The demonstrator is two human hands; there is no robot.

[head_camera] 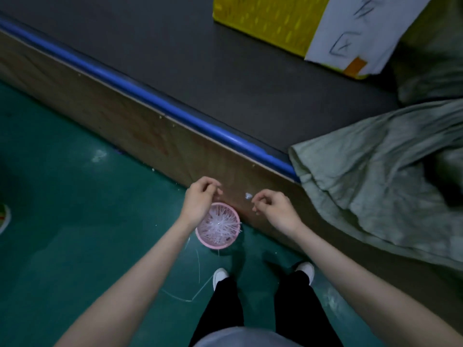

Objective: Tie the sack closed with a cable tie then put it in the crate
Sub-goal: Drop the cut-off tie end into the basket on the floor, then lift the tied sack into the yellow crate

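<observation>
So, both hands are held out low in front of the body, above a green floor (62,196). The left hand (200,199) is seen over the far rim of a small pink basket (217,227), its fingers curled in with the fingertips pinched together; a thin clear cable tie could be nipped there, but honestly it can't be told from this blur, so that grip is left as uncertain. The right hand (273,209) is held just right of the basket, fingers also curled and pinched at the tips, and what's in that grip can't be made out either. A tiny pale scrap (248,195) is seen between the two hands, against the brown side panel of the tabletop.

The basket is set on the floor just beside that panel and is filled with a spray of translucent cable ties (220,222). A few loose ties (199,269) are scattered on the floor near the white shoes (220,275).

The grey-green sack (375,176) is draped over the blue-edged tabletop (225,71) at the right, its mouth slumped down past the edge, well apart from both hands. The yellow crate (265,18) is parked at the far side of the tabletop, with a white handwritten sheet (355,31) leaned against it.
</observation>
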